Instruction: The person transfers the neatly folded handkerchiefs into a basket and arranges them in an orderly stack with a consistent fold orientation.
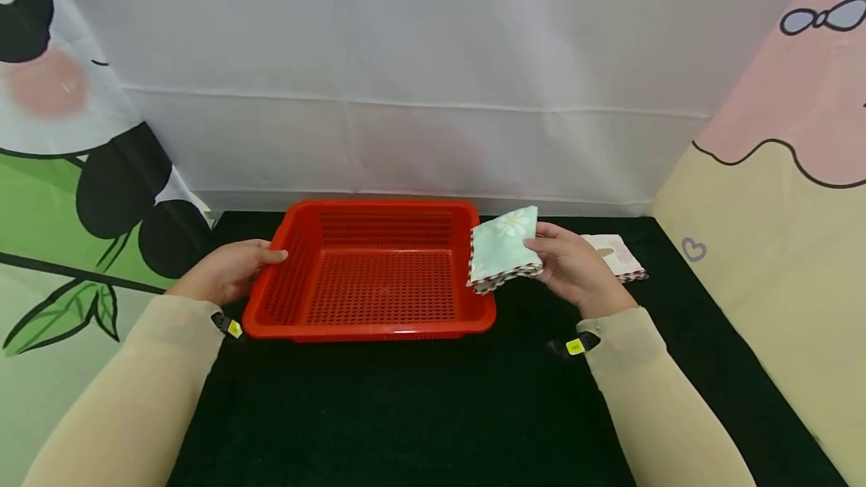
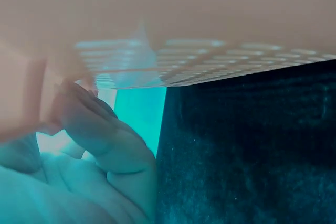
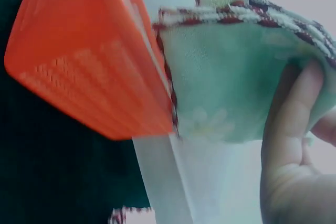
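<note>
A red plastic basket (image 1: 382, 333) with perforated walls stands on the dark cloth, nothing visible inside it. My left hand (image 1: 233, 270) grips its left rim, thumb on top; the left wrist view shows the fingers (image 2: 113, 142) curled up under the edge. In my right hand (image 1: 571, 265) is a folded mint-green cloth (image 1: 506, 246) with a white flower and checkered edging, pinched between thumb and fingers. The cloth is held up beside the basket's right rim. In the right wrist view the folded cloth (image 3: 220, 77) hangs close to the basket's wall (image 3: 94, 82).
Behind my right hand, a folded white cloth (image 1: 619, 255) with checkered edging lies on the dark table cover (image 1: 406, 412). A white curtain (image 1: 433, 96) closes off the back. Printed fabric panels (image 1: 778, 261) stand along both sides.
</note>
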`<move>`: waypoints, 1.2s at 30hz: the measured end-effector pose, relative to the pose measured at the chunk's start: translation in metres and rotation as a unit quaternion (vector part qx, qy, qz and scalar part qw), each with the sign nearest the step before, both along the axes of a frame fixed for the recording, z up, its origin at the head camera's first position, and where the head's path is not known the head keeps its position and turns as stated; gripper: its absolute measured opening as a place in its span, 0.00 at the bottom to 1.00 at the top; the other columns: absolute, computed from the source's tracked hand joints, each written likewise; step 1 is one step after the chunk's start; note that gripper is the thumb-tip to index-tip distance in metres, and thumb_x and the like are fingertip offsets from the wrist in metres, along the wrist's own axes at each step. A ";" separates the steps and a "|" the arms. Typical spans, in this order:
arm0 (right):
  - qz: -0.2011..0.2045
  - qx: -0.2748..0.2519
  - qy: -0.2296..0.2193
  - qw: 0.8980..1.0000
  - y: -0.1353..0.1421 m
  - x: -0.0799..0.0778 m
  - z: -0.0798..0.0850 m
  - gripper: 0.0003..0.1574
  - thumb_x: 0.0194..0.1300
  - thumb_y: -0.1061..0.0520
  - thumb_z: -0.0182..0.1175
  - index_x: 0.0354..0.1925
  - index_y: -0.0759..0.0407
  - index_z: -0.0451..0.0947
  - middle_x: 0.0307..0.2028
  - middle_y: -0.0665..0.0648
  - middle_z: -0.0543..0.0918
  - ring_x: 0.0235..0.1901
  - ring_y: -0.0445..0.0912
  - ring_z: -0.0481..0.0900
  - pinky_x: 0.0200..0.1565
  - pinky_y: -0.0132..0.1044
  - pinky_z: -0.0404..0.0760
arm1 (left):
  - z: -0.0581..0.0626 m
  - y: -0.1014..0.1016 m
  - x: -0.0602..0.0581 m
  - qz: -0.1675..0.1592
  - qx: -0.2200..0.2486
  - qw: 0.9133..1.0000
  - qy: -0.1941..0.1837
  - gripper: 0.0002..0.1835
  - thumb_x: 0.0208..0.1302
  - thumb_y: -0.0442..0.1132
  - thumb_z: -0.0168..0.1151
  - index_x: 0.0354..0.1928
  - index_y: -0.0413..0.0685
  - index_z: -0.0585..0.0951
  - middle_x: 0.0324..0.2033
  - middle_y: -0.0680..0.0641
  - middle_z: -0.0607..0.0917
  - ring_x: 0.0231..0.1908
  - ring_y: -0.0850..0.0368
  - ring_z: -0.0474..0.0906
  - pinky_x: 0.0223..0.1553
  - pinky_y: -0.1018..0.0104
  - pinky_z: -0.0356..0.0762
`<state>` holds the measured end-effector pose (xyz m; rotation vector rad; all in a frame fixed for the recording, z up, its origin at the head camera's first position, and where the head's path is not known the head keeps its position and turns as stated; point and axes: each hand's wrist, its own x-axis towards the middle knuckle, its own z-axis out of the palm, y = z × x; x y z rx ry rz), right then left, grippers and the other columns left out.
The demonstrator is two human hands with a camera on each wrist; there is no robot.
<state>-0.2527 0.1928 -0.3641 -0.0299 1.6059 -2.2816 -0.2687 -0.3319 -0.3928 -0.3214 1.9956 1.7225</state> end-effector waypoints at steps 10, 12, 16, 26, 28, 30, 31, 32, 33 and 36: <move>0.033 0.046 0.018 0.998 -0.067 -0.019 0.018 0.29 0.78 0.64 0.54 0.72 0.64 0.65 0.53 0.59 0.81 0.41 0.46 0.85 0.41 0.34 0.85 | -0.003 -0.010 0.002 -0.001 0.014 1.000 -0.005 0.19 0.78 0.43 0.59 0.63 0.47 0.68 0.50 0.49 0.85 0.49 0.52 0.84 0.53 0.52 0.83; 0.044 0.045 0.022 0.998 -0.079 -0.023 0.023 0.29 0.78 0.64 0.54 0.73 0.64 0.65 0.55 0.60 0.81 0.43 0.47 0.85 0.43 0.35 0.85 | -0.003 -0.011 0.002 0.000 0.019 1.000 -0.006 0.18 0.78 0.43 0.59 0.62 0.47 0.68 0.50 0.50 0.86 0.49 0.53 0.84 0.53 0.53 0.83; 0.062 0.042 0.027 0.997 -0.102 -0.029 0.031 0.28 0.77 0.64 0.55 0.72 0.63 0.67 0.54 0.60 0.80 0.44 0.48 0.84 0.42 0.36 0.84 | -0.004 -0.012 0.002 0.007 0.015 1.000 -0.006 0.18 0.77 0.43 0.59 0.62 0.48 0.69 0.49 0.50 0.86 0.49 0.53 0.84 0.52 0.53 0.83; 0.050 0.058 0.030 0.997 -0.134 -0.040 0.046 0.21 0.76 0.66 0.56 0.64 0.65 0.72 0.43 0.59 0.81 0.35 0.47 0.82 0.34 0.34 0.81 | 0.000 -0.001 0.000 0.004 -0.008 1.000 0.004 0.20 0.78 0.44 0.59 0.64 0.48 0.69 0.59 0.43 0.80 0.53 0.50 0.82 0.55 0.52 0.82; 0.047 0.055 0.024 0.997 -0.142 -0.043 0.046 0.21 0.75 0.66 0.57 0.64 0.66 0.72 0.45 0.59 0.81 0.36 0.48 0.82 0.34 0.35 0.81 | 0.002 -0.001 0.000 0.003 -0.011 1.000 0.007 0.20 0.78 0.44 0.59 0.64 0.47 0.69 0.60 0.43 0.80 0.53 0.50 0.82 0.55 0.52 0.82; 0.044 0.053 0.018 0.997 -0.150 -0.046 0.044 0.21 0.75 0.67 0.57 0.63 0.66 0.73 0.46 0.60 0.81 0.38 0.49 0.83 0.34 0.35 0.82 | 0.003 -0.002 0.002 0.006 -0.014 1.000 0.007 0.19 0.78 0.44 0.59 0.63 0.47 0.69 0.59 0.44 0.81 0.52 0.51 0.83 0.54 0.52 0.82; 0.043 0.050 0.014 0.998 -0.155 -0.048 0.043 0.21 0.75 0.67 0.58 0.63 0.66 0.73 0.47 0.61 0.81 0.39 0.49 0.83 0.35 0.36 0.83 | 0.003 -0.002 0.002 0.005 -0.015 1.000 0.009 0.19 0.78 0.44 0.59 0.63 0.47 0.69 0.59 0.44 0.81 0.52 0.51 0.83 0.54 0.52 0.82; 0.042 0.046 0.007 0.998 -0.159 -0.049 0.041 0.21 0.75 0.67 0.58 0.64 0.66 0.73 0.48 0.61 0.82 0.39 0.49 0.83 0.35 0.36 0.83 | 0.004 -0.002 0.003 0.005 -0.017 1.000 0.010 0.19 0.77 0.44 0.59 0.63 0.48 0.69 0.59 0.43 0.80 0.53 0.50 0.82 0.55 0.52 0.82; 0.042 0.042 -0.001 0.998 -0.163 -0.050 0.040 0.21 0.75 0.67 0.57 0.64 0.66 0.73 0.48 0.61 0.82 0.40 0.50 0.83 0.36 0.37 0.84 | 0.004 -0.002 0.004 0.007 -0.016 1.000 0.009 0.19 0.77 0.45 0.60 0.62 0.48 0.69 0.60 0.43 0.80 0.53 0.50 0.82 0.55 0.52 0.82; 0.041 0.031 -0.024 0.998 -0.174 -0.052 0.034 0.22 0.76 0.67 0.56 0.65 0.65 0.74 0.49 0.62 0.82 0.41 0.50 0.84 0.37 0.37 0.84 | 0.005 -0.001 0.004 0.010 -0.013 1.000 0.010 0.20 0.76 0.45 0.61 0.62 0.49 0.69 0.63 0.41 0.77 0.55 0.49 0.81 0.56 0.51 0.81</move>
